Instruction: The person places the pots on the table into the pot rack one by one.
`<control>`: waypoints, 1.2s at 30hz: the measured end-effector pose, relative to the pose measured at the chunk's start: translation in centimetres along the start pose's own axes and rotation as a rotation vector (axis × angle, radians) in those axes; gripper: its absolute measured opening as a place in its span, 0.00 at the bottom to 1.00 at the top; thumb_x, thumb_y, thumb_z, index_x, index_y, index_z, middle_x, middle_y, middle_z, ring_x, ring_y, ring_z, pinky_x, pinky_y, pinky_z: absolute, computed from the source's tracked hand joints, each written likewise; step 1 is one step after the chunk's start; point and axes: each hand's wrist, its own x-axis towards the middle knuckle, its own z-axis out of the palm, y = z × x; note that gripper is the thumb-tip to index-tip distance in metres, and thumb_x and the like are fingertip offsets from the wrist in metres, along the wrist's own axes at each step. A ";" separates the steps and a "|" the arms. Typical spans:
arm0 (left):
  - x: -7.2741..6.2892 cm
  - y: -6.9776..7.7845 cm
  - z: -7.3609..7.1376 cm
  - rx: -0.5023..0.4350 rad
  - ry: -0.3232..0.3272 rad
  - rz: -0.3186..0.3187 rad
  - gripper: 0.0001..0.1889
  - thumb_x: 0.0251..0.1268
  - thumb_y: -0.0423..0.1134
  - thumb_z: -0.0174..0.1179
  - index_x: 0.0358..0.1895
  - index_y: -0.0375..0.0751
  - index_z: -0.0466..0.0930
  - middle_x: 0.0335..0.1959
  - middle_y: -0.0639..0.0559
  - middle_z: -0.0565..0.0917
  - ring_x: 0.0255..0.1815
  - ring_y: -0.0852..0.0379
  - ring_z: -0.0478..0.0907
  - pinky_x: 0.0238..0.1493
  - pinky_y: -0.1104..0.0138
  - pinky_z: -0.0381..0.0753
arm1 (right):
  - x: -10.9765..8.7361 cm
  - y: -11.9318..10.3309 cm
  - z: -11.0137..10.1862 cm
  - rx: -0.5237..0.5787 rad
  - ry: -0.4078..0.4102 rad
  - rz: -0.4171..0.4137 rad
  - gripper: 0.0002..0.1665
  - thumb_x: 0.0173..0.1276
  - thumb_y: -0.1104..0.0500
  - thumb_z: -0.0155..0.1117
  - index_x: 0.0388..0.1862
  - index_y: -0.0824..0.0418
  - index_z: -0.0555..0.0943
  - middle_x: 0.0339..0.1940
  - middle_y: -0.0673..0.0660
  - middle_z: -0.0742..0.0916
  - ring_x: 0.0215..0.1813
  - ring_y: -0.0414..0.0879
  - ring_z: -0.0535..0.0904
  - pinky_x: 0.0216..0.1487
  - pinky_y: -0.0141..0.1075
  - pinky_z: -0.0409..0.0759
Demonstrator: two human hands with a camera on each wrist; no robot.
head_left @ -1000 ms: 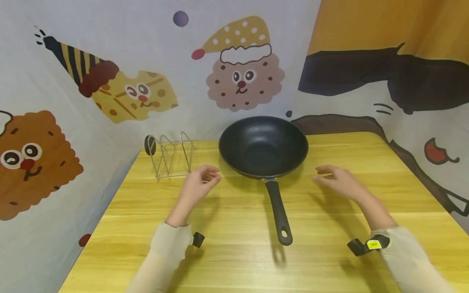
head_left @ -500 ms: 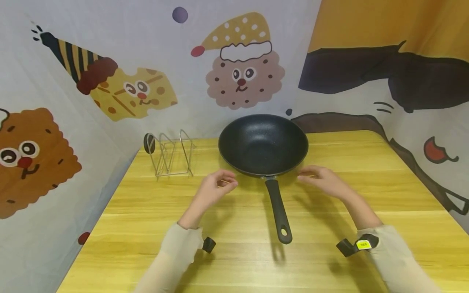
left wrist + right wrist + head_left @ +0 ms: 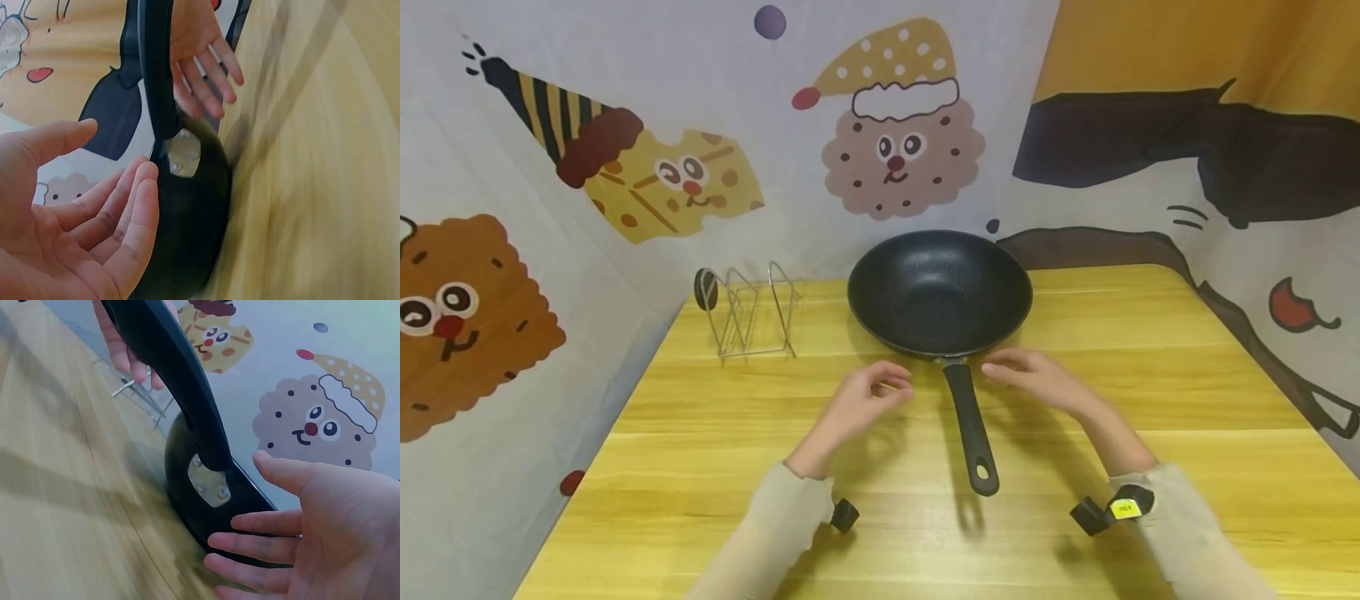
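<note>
A black wok (image 3: 940, 292) stands on the wooden table, its long dark handle (image 3: 972, 429) toward the person. My left hand (image 3: 868, 400) hovers left of the handle's upper end, fingers relaxed and slightly bent, holding nothing. On the other side my right hand (image 3: 1037, 379) is a short way from the handle, thumb and fingers apart and holding nothing. Both wrist views show the riveted metal bracket (image 3: 185, 154) that joins handle to pan. In the right wrist view the palm and loosely straight fingers (image 3: 259, 540) appear beside the wok's underside; a gap or contact there is hard to judge.
A wire rack (image 3: 752, 317) with a black round piece (image 3: 706, 289) at its left stands at the back left of the table (image 3: 700, 467). Cloth with cartoon prints (image 3: 805, 175) hangs behind and to the sides. Each wrist wears a small black camera (image 3: 845, 516).
Both hands have moved inward and a little nearer the person, from the wok's sides to either side of its handle. The wok has stayed in place.
</note>
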 end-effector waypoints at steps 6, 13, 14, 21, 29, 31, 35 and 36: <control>0.0 -0.1 1.1 -0.118 -0.071 -0.020 0.19 0.70 0.38 0.60 0.59 0.29 0.76 0.53 0.33 0.83 0.48 0.36 0.84 0.51 0.51 0.86 | 0.4 -0.6 1.0 0.110 -0.081 0.017 0.32 0.78 0.47 0.52 0.66 0.73 0.72 0.61 0.72 0.82 0.60 0.64 0.81 0.61 0.55 0.80; 0.1 0.2 2.6 -0.187 -0.115 -0.037 0.21 0.70 0.38 0.59 0.60 0.27 0.74 0.53 0.32 0.82 0.50 0.32 0.83 0.52 0.49 0.86 | 0.7 -0.7 1.8 0.224 -0.123 0.061 0.33 0.78 0.47 0.53 0.65 0.74 0.72 0.61 0.71 0.82 0.62 0.63 0.81 0.65 0.56 0.78; 0.1 0.2 2.8 -0.194 -0.119 -0.035 0.21 0.70 0.38 0.60 0.60 0.27 0.74 0.53 0.32 0.82 0.50 0.32 0.83 0.52 0.49 0.86 | 0.7 -0.8 1.9 0.228 -0.128 0.065 0.33 0.78 0.47 0.53 0.65 0.75 0.72 0.60 0.71 0.82 0.62 0.63 0.81 0.65 0.56 0.78; -0.1 0.5 4.2 -0.240 -0.155 -0.070 0.26 0.69 0.39 0.61 0.64 0.27 0.70 0.55 0.33 0.81 0.51 0.33 0.83 0.52 0.51 0.86 | 0.7 -0.8 2.6 0.290 -0.167 0.058 0.32 0.78 0.49 0.54 0.64 0.76 0.72 0.58 0.69 0.84 0.62 0.62 0.82 0.65 0.53 0.78; -0.1 1.2 5.7 -0.332 -0.143 -0.129 0.29 0.67 0.36 0.63 0.67 0.27 0.65 0.56 0.31 0.79 0.50 0.40 0.85 0.52 0.50 0.86 | 0.5 -0.9 2.8 0.366 -0.189 0.073 0.32 0.78 0.50 0.53 0.66 0.76 0.70 0.60 0.70 0.82 0.62 0.60 0.81 0.66 0.51 0.78; -0.2 1.3 6.1 -0.352 -0.135 -0.146 0.30 0.67 0.36 0.63 0.68 0.29 0.64 0.56 0.32 0.79 0.50 0.42 0.86 0.53 0.49 0.86 | 0.5 -0.9 2.8 0.393 -0.198 0.076 0.33 0.78 0.50 0.53 0.67 0.77 0.69 0.61 0.72 0.81 0.63 0.60 0.81 0.67 0.51 0.77; -0.4 1.5 6.9 -0.404 -0.105 -0.173 0.33 0.66 0.36 0.64 0.70 0.31 0.60 0.58 0.32 0.78 0.49 0.46 0.86 0.53 0.50 0.86 | 0.4 -0.6 2.9 0.463 -0.216 0.086 0.34 0.78 0.52 0.54 0.68 0.78 0.66 0.63 0.74 0.79 0.62 0.56 0.82 0.68 0.50 0.77; -0.4 1.6 7.0 -0.425 -0.097 -0.180 0.34 0.66 0.36 0.64 0.71 0.32 0.58 0.59 0.33 0.78 0.50 0.46 0.86 0.53 0.50 0.86 | 0.5 -0.5 3.0 0.481 -0.220 0.087 0.34 0.78 0.52 0.54 0.69 0.78 0.65 0.63 0.75 0.78 0.61 0.55 0.82 0.68 0.49 0.77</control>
